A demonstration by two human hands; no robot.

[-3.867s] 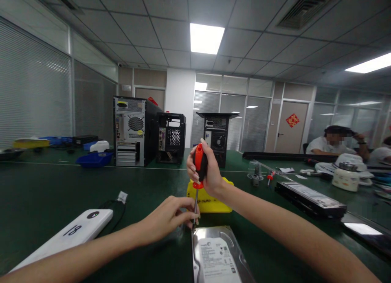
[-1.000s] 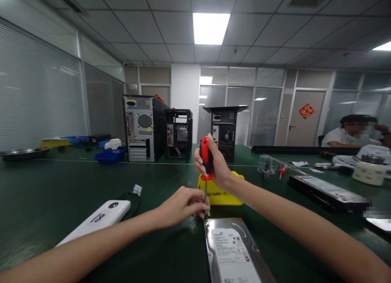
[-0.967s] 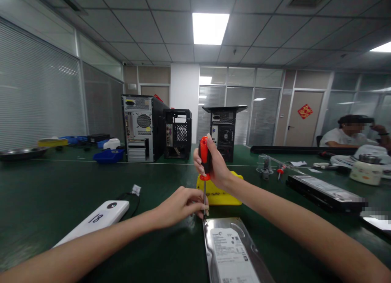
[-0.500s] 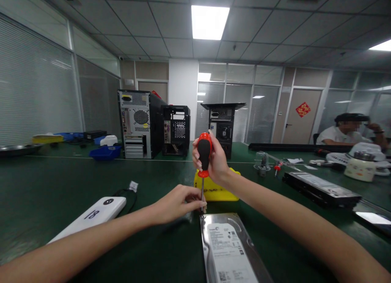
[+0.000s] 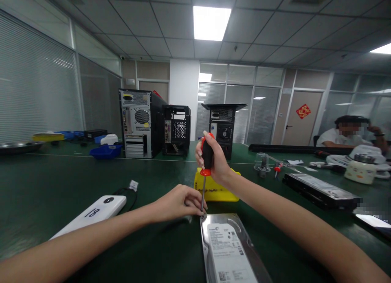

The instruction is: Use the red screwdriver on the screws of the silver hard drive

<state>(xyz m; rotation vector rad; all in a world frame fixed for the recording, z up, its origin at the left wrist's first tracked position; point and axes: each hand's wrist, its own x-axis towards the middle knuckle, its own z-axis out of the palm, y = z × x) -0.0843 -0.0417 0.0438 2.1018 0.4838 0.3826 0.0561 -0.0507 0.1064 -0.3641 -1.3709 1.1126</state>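
My right hand (image 5: pixel 215 156) is wrapped round the red-and-black handle of a screwdriver (image 5: pixel 207 156), held nearly upright. Its thin metal shaft points down to the far left corner of a hard drive (image 5: pixel 229 250), which lies label up on the table in front of me. My left hand (image 5: pixel 180 201) comes in from the left with fingers curled and pinched around the screwdriver's tip, beside that corner. Whatever sits between those fingertips is too small and hidden to make out. Just behind both hands stands a yellow bin (image 5: pixel 224 191) with small dark pieces in it.
A white power bank (image 5: pixel 97 211) with a cable lies at left. Farther back are computer cases (image 5: pixel 136 124) and a blue tray (image 5: pixel 105 152). On the right lie another drive in a black bracket (image 5: pixel 320 189), a phone (image 5: pixel 374 222) and a jar (image 5: pixel 360 169). A person (image 5: pixel 345 132) sits far right.
The screwdriver handle has tilted slightly to the right, and my right hand's fingers have turned around it. My left fingers have shifted a little at the tip. The hard drive stays put.
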